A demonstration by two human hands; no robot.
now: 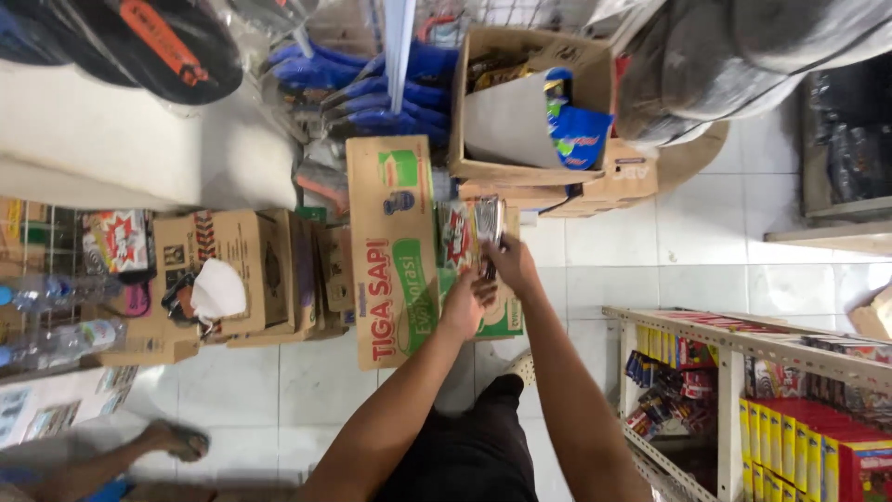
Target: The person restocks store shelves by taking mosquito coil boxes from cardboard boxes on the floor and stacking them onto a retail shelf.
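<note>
Both my hands reach forward over a tall brown cardboard carton [390, 251] with green and red print. My right hand [510, 262] grips a strip of small shiny sachets [488, 223] held above an opened carton with a green and red lid [460, 246]. My left hand [465, 302] rests on the edge of that carton, just below the sachets, with its fingers curled on the cardboard.
An open box [530, 102] with blue packets stands behind. Smaller cartons [242, 274] with a white cloth sit at the left. A shelf rack [743, 400] with yellow and red packs is at the right. Another person's foot [172, 439] shows at the lower left on white floor tiles.
</note>
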